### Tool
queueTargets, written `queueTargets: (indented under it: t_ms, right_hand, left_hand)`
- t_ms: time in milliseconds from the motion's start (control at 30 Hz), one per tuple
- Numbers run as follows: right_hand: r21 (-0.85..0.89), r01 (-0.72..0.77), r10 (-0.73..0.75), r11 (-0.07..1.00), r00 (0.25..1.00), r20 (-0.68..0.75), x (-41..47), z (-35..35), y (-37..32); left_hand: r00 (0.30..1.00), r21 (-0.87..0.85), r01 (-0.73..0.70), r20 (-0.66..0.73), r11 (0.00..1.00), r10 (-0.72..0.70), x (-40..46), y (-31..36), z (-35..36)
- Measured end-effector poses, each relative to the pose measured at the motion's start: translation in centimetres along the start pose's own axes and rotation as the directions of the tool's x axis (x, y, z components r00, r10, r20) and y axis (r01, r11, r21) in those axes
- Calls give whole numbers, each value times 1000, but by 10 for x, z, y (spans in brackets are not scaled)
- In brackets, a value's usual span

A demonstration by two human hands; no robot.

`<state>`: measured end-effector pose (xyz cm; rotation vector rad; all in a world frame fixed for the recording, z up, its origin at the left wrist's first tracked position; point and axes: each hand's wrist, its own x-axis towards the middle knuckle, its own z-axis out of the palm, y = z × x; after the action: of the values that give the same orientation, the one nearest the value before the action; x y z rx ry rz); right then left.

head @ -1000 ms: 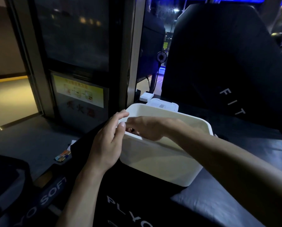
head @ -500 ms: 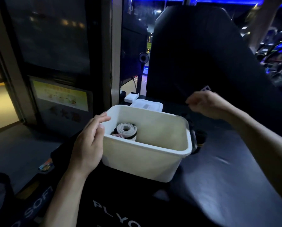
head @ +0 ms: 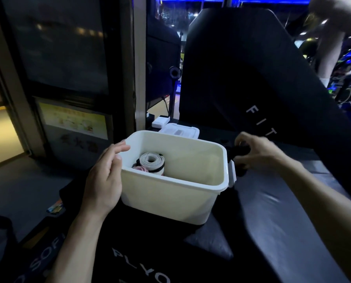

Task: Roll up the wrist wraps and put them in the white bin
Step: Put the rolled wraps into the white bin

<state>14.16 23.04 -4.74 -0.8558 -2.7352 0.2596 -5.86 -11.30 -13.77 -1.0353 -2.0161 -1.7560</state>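
The white bin (head: pixel 176 193) sits at the centre of the dark padded surface (head: pixel 272 211). Inside it, toward its 9 o'clock wall, stands a rolled wrist wrap (head: pixel 152 162), pale with dark edging, and a second, pinkish roll (head: pixel 140 169) is tucked just beside it at 8 o'clock.

The left hand (head: pixel 105 178) rests against the bin's 9 o'clock wall, fingers straight and close together, the fingertips lying over the rim, steadying rather than gripping.

The right hand (head: pixel 258 155) is at the bin's 3 o'clock, just outside the wall, fingers curled around a dark object (head: pixel 240 152) lying there. It is probably another wrap, though blur and low light keep me from saying for certain, or from seeing how firm the grip is.

Risks from here, as I judge them:
- A loose wrap lifted by one end could unroll or trail and snag on the bin's side latch (head: pixel 231 172).
- The bin stands on soft padding, so a nudge from either wrist could tip or slide it.
- Black fabric on a black surface is easy to mis-grab in this light.
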Motion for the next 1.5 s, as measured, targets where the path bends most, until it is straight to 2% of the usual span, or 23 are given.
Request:
queueTargets:
  t_ms: [67, 133, 200, 233, 300, 400, 500, 600, 800, 1067, 1167, 1300, 1500]
  right_hand:
    - [85, 59, -40, 995, 978, -203, 2, -19, -22]
    - [249, 189, -82, 950, 920, -383, 3, -33, -51]
    - [346, 310, -116, 886, 869, -480, 0, -41, -84]
    - [334, 355, -157, 873, 854, -495, -1, -43, -98]
    - [262, 410, -286, 873, 868, -405, 0, -41, -122]
    - [143, 407, -409, 902, 912, -16, 12, -25, -145]
    - [-4, 438, -420, 899, 863, 282, 27, 4, -154]
    - [11, 433, -399, 901, 818, 414, 37, 26, -155]
    - [-19, 449, -395, 893, 805, 443, 48, 48, -156]
    - [-176, 487, -366, 856, 809, 460, 41, 38, -157]
    - [-149, 388, -277, 910, 833, 479, 41, 34, -151]
    - [-13, 217, -170, 976, 799, 577, 41, 38, -145]
    - [27, 175, -157, 984, 793, 588, 42, 36, -151]
  left_hand:
    - [1000, 10, -5, 3, 1000, 5, 0, -1, -1]
    - [1000, 10, -7, 2, 1000, 7, 0, -1, -1]
    - [1000, 9, -5, 3, 1000, 5, 1, -1, -1]
    - [1000, 10, -2, 3, 1000, 2, 1, 0, -1]
    - [1000, 16, 4, 1, 1000, -4, 2, 2, -1]
    - [1000, 5, -3, -2, 1000, 3, 2, 4, 0]
    - [1000, -4, -11, -9, 1000, 11, 0, 5, -1]
    - [1000, 4, -1, -9, 1000, 1, 1, 5, -1]
    - [1000, 19, 11, -4, 1000, -11, 2, 5, -3]
    - [1000, 28, 4, -11, 1000, -4, 2, 4, -3]
    - [1000, 33, 16, -8, 999, -16, 1, 4, -3]
    - [1000, 38, 15, -16, 999, -15, 0, 4, -2]
    - [1000, 54, -2, -28, 999, 3, 1, 3, 0]
